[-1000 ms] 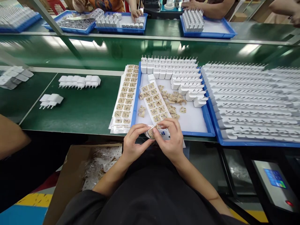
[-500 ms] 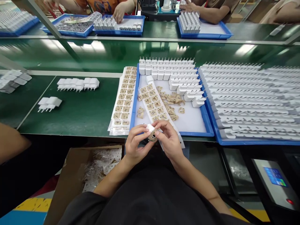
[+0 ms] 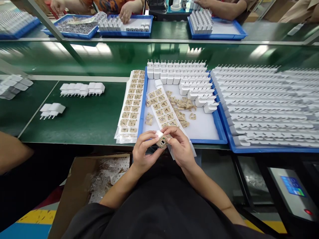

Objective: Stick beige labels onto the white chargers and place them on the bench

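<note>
A small white plug charger (image 3: 162, 141) is between my hands at the table's front edge, its tan-covered face with a dark port turned up toward me. My left hand (image 3: 145, 151) grips it from the left with thumb and fingers. From the right, my right hand (image 3: 181, 147) pinches its edge at the tan covering; what exactly lies under those fingertips is hidden. Just beyond, a sheet of tan stickers (image 3: 163, 108) slants across a blue tray (image 3: 204, 141), its lower end beneath my right hand. Loose tan pieces (image 3: 184, 104) lie beside it, with rows of upright white chargers (image 3: 174, 78) behind.
More sticker sheets (image 3: 132, 99) are stacked left of the tray. A second blue tray (image 3: 269, 151) full of chargers adjoins on the right. Loose chargers (image 3: 82, 89) rest on the green table. Below stands a cardboard box (image 3: 74, 186) of scraps. Co-workers' hands (image 3: 126, 12) work across the bench.
The charger has been turned slightly so its tan face and port show more. My right fingers have shifted a little along its edge.
</note>
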`<act>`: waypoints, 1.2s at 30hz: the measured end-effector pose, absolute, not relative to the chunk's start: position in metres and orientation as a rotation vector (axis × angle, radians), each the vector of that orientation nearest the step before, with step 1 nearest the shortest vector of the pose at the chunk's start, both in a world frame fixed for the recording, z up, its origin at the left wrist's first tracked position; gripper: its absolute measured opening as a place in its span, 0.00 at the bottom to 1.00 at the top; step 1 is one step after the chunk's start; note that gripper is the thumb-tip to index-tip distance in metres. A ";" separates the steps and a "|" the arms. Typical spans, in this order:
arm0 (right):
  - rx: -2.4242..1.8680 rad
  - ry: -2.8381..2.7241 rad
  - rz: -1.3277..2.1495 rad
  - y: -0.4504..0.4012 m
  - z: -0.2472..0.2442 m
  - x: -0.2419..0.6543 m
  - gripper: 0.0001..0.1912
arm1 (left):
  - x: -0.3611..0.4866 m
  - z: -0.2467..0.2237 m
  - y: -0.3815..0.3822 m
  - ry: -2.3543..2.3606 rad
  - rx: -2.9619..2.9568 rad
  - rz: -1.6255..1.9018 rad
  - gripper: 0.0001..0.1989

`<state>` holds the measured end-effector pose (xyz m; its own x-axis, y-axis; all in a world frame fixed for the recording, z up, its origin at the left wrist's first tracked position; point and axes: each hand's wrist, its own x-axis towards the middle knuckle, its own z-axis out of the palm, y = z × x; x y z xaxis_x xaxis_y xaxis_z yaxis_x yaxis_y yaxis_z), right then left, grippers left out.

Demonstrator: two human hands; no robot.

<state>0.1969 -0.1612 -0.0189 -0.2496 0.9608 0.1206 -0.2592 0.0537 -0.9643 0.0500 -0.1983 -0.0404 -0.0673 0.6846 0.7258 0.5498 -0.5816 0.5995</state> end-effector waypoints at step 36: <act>-1.320 -1.834 0.047 -0.094 -0.052 0.299 0.09 | -0.248 -0.030 -0.123 2.754 1.541 1.325 0.27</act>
<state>0.2988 -0.0939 -0.0516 -0.0780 0.7912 0.6065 0.7591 0.4415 -0.4784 -0.2479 -0.1230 -0.0298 -0.5635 0.6029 0.5648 0.8175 0.3087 0.4862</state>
